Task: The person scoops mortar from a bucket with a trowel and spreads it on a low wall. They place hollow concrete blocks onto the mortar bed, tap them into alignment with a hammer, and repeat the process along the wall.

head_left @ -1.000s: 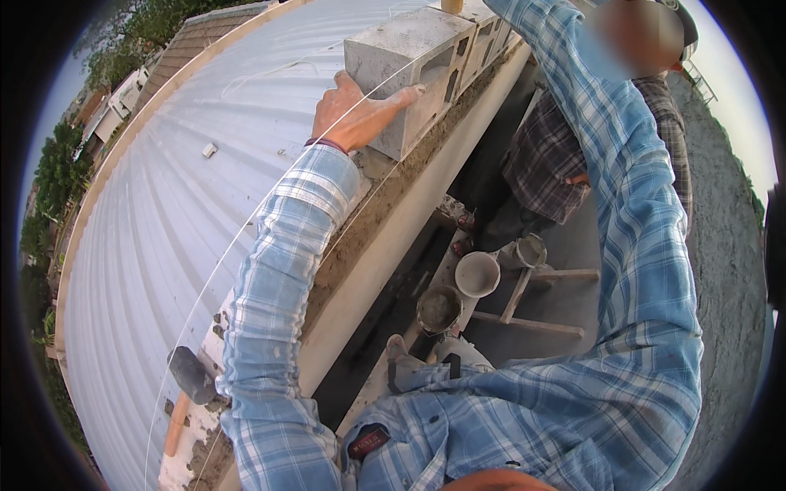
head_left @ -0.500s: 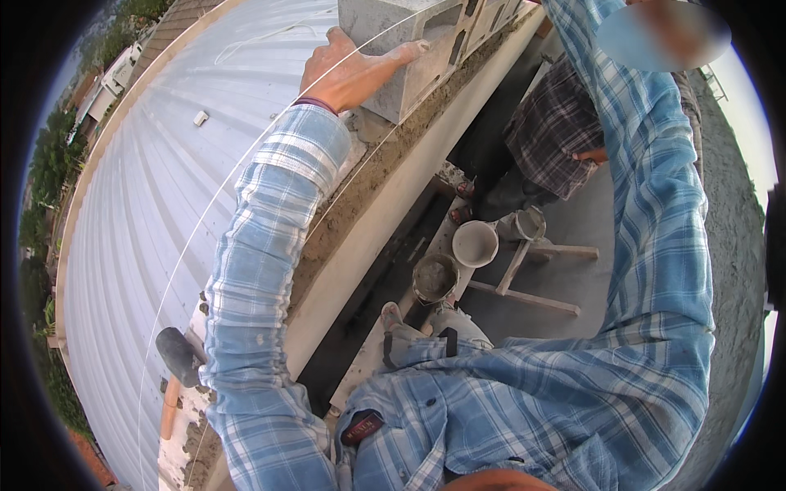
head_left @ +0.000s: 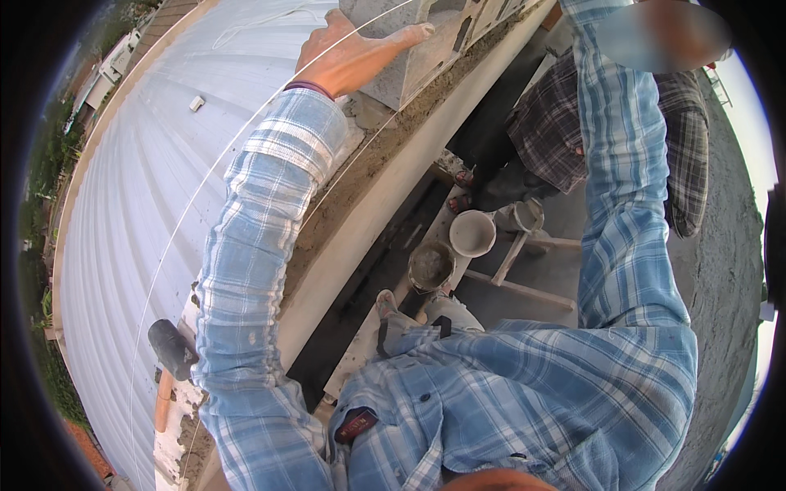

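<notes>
My left hand (head_left: 354,56) grips the near end of a grey hollow concrete block (head_left: 391,86), thumb stretched along one side and the other fingers partly hidden behind. The block sits in line with further block work on a wall top spread with rough mortar (head_left: 426,106). A thin white string (head_left: 192,196) crosses in front of my left wrist, and a second one runs low along the wall (head_left: 368,200). My right arm (head_left: 626,164) reaches up and forward past the upper edge, so the right hand is out of sight.
A black-headed mallet (head_left: 172,349) lies left of my elbow, beside corrugated metal roofing (head_left: 139,221). Below stand a pale bucket (head_left: 473,234), a mortar-filled bucket (head_left: 431,268), another bucket (head_left: 530,214) and a wooden frame (head_left: 532,293). A person in dark plaid (head_left: 547,135) is close by.
My right arm has swung inward to the left, uncovering more of the other person's plaid clothing. The view has shifted slightly. My left hand stays on the block.
</notes>
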### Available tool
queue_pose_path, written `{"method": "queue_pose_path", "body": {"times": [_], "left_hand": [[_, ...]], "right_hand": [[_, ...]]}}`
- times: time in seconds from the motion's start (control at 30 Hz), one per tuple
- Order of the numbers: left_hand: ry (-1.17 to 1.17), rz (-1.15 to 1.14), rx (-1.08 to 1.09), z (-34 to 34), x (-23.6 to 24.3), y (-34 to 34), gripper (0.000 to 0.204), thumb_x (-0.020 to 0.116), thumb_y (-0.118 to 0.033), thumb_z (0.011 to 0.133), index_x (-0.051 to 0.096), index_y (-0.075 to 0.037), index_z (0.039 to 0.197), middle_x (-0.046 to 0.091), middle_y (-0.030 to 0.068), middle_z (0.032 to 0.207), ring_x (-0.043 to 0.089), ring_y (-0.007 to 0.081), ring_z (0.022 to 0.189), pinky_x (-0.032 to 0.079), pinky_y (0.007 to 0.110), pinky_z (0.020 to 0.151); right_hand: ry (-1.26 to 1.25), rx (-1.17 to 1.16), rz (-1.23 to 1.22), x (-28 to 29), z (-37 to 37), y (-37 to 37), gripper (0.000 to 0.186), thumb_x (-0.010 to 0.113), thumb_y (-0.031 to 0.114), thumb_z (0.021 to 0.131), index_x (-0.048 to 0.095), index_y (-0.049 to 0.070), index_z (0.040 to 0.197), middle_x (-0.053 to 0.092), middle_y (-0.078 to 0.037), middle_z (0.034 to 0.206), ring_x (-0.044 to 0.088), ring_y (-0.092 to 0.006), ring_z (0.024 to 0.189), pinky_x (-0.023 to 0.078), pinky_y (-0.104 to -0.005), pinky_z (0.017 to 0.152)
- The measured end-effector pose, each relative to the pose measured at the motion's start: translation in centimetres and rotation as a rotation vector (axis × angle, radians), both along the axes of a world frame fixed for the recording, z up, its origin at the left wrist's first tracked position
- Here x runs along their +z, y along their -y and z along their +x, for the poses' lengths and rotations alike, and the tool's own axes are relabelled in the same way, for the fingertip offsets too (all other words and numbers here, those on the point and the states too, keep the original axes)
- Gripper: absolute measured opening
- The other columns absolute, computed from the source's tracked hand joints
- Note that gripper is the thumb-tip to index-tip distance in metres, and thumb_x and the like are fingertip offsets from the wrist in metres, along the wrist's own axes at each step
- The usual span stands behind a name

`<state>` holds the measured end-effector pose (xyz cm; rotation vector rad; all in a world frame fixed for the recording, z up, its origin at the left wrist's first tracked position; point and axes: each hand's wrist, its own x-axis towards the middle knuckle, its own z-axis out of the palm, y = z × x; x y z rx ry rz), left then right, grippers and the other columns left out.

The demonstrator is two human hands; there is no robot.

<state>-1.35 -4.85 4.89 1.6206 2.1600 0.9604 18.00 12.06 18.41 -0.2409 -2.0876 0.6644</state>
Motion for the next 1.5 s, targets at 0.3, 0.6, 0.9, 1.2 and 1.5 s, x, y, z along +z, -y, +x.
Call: {"method": "queue_pose_path", "body": {"times": [0.3, 0.6, 0.9, 1.2, 1.5], "left_hand": [[-0.124, 0.054, -0.017, -2.2, -3.1, -2.6, 0.121, 0.058, -0.084, 0.064, 0.043, 0.017, 0.128, 0.059, 0.0335, 0.115, 0.06, 0.0422, 0.112, 0.046, 0.043, 0.098], [-0.057, 0.013, -0.054, -1.1, -1.9, -1.5, 0.12, 0.059, -0.078, 0.069, 0.033, 0.017, 0.138, 0.047, 0.0336, 0.134, 0.047, 0.0405, 0.128, 0.034, 0.041, 0.109], [-0.063, -0.009, -0.013, -1.3, -2.2, -2.0, 0.127, 0.059, -0.079, 0.067, 0.026, 0.02, 0.14, 0.045, 0.0348, 0.136, 0.05, 0.0393, 0.125, 0.035, 0.039, 0.108], [-0.074, -0.009, -0.019, -1.5, -2.2, -1.8, 0.123, 0.06, -0.077, 0.068, 0.031, 0.02, 0.137, 0.047, 0.0347, 0.133, 0.052, 0.0389, 0.123, 0.036, 0.039, 0.106], [-0.066, 0.013, -0.03, -1.4, -2.6, -2.7, 0.123, 0.06, -0.08, 0.066, 0.034, 0.016, 0.138, 0.047, 0.0347, 0.133, 0.054, 0.0377, 0.122, 0.036, 0.04, 0.106]], "right_hand": [[-0.444, -0.262, -1.445, -33.0, 0.4, 6.7, 0.024, 0.053, 0.028, 0.095, 0.053, 0.004, 0.099, 0.052, -0.004, 0.073, 0.054, -0.0159, 0.054, 0.05, -0.0315, 0.047], [-0.538, -0.07, -1.63, -32.0, -3.0, 8.4, 0.02, 0.054, 0.026, 0.091, 0.051, 0.007, 0.096, 0.05, -0.004, 0.071, 0.053, -0.0163, 0.053, 0.049, -0.0325, 0.046], [-0.581, -0.046, -1.633, -30.3, -2.9, 10.0, 0.018, 0.054, 0.025, 0.091, 0.05, 0.008, 0.093, 0.049, -0.003, 0.069, 0.052, -0.0164, 0.052, 0.047, -0.0331, 0.045], [-0.586, 0.448, -1.539, -29.8, 1.3, 12.7, 0.02, 0.048, 0.03, 0.094, 0.05, 0.01, 0.091, 0.048, -0.001, 0.066, 0.047, -0.0143, 0.046, 0.045, -0.0308, 0.043], [0.466, -0.78, -1.286, -53.1, 10.9, 16.5, 0.031, 0.054, 0.032, 0.091, 0.059, 0.003, 0.098, 0.054, -0.008, 0.062, 0.056, -0.0184, 0.047, 0.049, -0.0358, 0.045]]}}
